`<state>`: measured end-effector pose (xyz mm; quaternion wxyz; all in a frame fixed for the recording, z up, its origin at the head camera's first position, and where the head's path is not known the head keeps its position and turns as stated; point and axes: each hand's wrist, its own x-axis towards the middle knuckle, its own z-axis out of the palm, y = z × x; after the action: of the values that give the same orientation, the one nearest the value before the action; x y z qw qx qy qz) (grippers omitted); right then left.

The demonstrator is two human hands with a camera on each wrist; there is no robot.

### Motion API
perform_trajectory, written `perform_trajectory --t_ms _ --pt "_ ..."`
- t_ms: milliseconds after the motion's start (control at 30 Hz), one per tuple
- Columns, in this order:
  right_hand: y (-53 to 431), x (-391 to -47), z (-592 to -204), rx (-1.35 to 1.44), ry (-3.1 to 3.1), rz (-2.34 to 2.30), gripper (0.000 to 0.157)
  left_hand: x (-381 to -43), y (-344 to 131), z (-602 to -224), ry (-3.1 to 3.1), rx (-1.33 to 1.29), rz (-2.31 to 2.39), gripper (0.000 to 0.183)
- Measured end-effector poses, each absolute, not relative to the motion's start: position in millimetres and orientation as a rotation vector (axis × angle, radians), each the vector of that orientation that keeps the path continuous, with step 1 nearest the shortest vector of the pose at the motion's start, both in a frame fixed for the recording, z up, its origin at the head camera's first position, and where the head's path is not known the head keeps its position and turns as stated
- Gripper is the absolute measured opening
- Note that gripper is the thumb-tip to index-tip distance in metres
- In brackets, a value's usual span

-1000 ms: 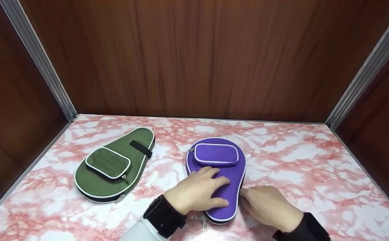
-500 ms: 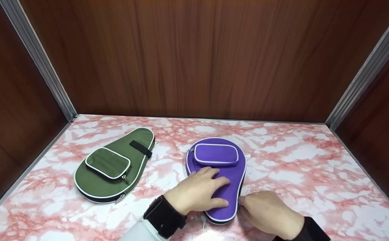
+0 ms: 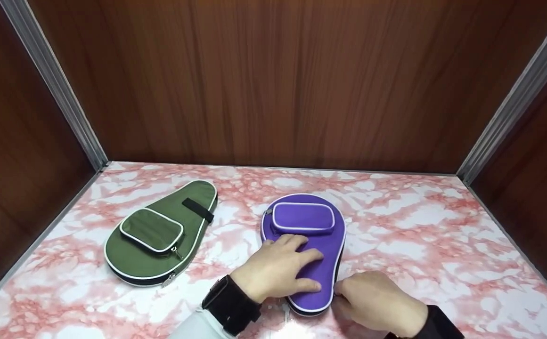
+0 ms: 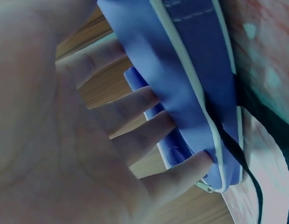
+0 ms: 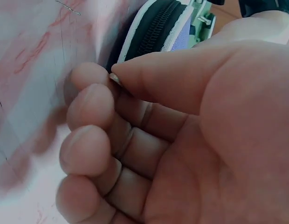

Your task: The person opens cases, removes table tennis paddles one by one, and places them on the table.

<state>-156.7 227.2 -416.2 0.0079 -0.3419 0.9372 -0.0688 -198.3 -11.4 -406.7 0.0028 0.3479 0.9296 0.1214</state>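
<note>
A purple paddle-shaped zip case (image 3: 322,256) with white piping lies on the table, its narrow end toward me. My left hand (image 3: 278,268) rests on its top with fingers spread, just below the raised pocket (image 3: 304,216). At the right edge of the narrow end, my right hand (image 3: 374,301) pinches a small metal zipper pull (image 5: 114,78) between thumb and index finger. In the right wrist view the zipper teeth (image 5: 158,28) run along the black side band. A dark strap (image 4: 270,126) hangs beside the case in the left wrist view.
To the left lies a green paddle-shaped case (image 3: 160,235) with a black strap (image 3: 198,209) and a front pocket. Brown wood-grain panels (image 3: 273,84) with metal corner posts close off the back and sides of the marbled table (image 3: 410,221).
My right hand has slid toward me along the right edge of the purple case, with the zipper pull pinched. The left hand and both cases have stayed in place.
</note>
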Motion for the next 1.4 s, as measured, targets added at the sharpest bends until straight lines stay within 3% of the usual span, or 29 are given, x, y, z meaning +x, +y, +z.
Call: perform_trajectory --t_ms 267,800,1200,1400 --pt "232 -164 -418 -0.973 3.064 -0.178 0.021 -191 -4 -410 3.008 1.049 0.218 0.066" --pt "236 -178 -422 -0.683 3.174 -0.16 0.028 -197 0 -418 3.13 1.082 0.198 0.046" --pt "237 -166 -415 -0.799 3.119 -0.11 0.031 -201 1 -422 3.143 1.059 0.222 0.047" --pt "235 -158 -413 -0.874 3.087 -0.111 0.033 -202 0 -422 3.158 0.99 0.2 0.062"
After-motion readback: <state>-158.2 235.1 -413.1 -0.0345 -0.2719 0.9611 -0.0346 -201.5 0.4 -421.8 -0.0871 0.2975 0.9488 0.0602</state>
